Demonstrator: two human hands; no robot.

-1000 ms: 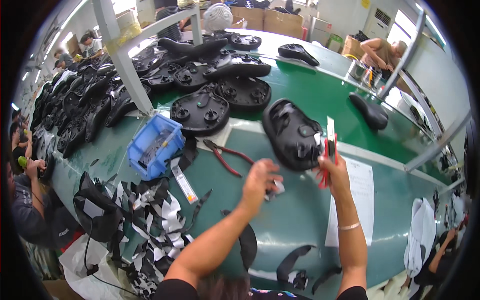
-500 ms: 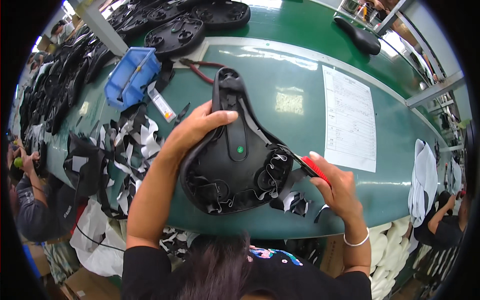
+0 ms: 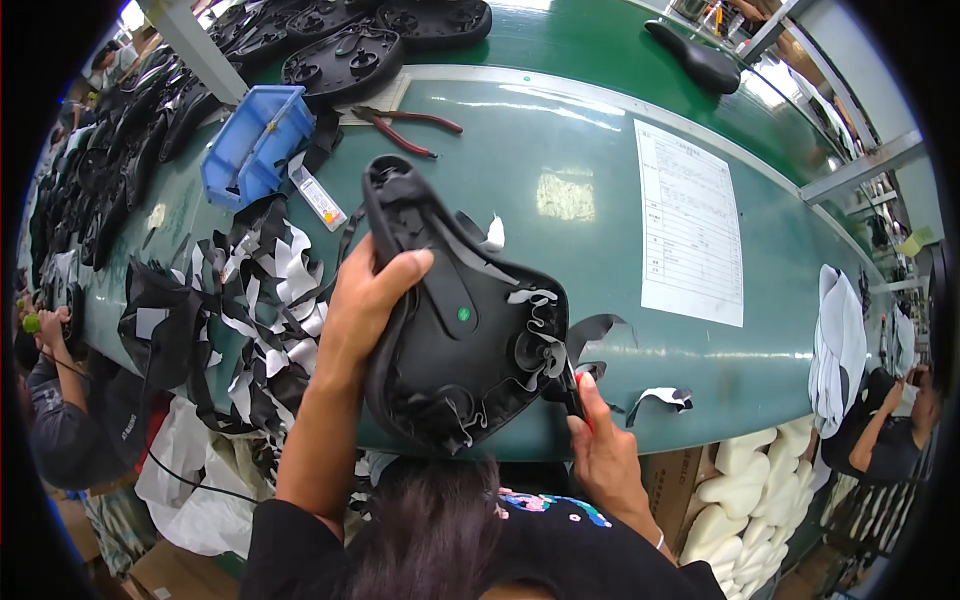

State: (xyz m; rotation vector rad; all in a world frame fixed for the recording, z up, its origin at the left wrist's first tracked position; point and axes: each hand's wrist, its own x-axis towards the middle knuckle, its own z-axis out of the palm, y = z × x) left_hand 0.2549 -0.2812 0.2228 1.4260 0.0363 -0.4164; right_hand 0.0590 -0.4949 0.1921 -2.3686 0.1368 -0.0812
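A black bicycle saddle (image 3: 410, 330) is held underside up and tilted, its narrow nose pointing away and to the left. My left hand (image 3: 362, 300) grips it by the left side near the nose, thumb on the underside. Grey-edged cover material bunches in folds along the wide rear rim. At the saddle's right rear edge, my right hand (image 3: 607, 440) is closed around a red-and-black-handled knife (image 3: 577, 390); its blade is hidden by the rim and cover strips. A dark loose strip (image 3: 596, 335) curls beside the blade's place, and an offcut (image 3: 662, 400) lies right of it.
Offcuts (image 3: 270, 310) heap on the left, near a blue bin (image 3: 255, 145) and red-handled pliers (image 3: 400, 130). A printed sheet (image 3: 690, 230) lies on the right. More saddles (image 3: 345, 65) line the far left; another saddle (image 3: 700, 58) sits far right. Co-workers (image 3: 70, 410) are at both sides.
The saddle has tilted and swung its nose left. My right hand with the knife has moved down and left along the rim toward the rear corner, and a cover strip now hangs away there.
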